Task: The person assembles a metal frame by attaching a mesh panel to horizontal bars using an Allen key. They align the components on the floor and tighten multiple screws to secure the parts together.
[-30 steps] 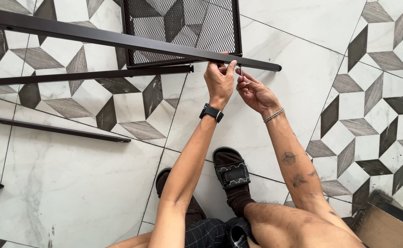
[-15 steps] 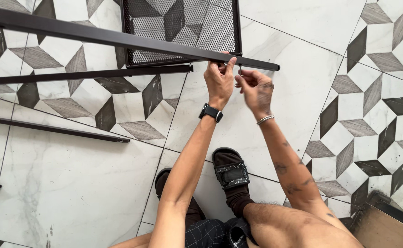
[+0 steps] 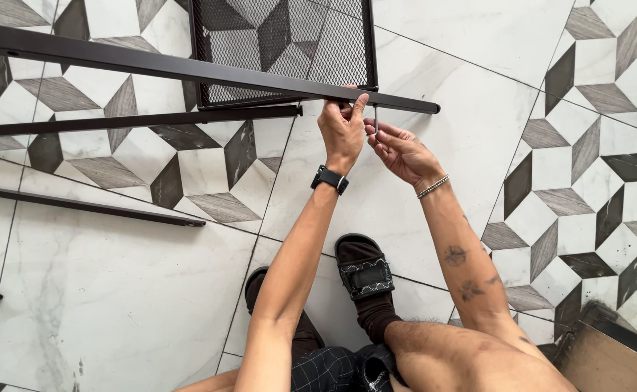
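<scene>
Patterned floor tiles (image 3: 188,174) below; left hand (image 3: 342,129) pinches the dark bar (image 3: 188,69) running leftward; right hand (image 3: 402,151) pinches a small upright key (image 3: 375,118) just beside.

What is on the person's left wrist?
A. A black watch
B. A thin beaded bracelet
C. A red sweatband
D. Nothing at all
A. A black watch sits on the wrist of the left hand, which grips the dark metal bar; the thin bracelet is on the right hand's wrist instead.
</scene>
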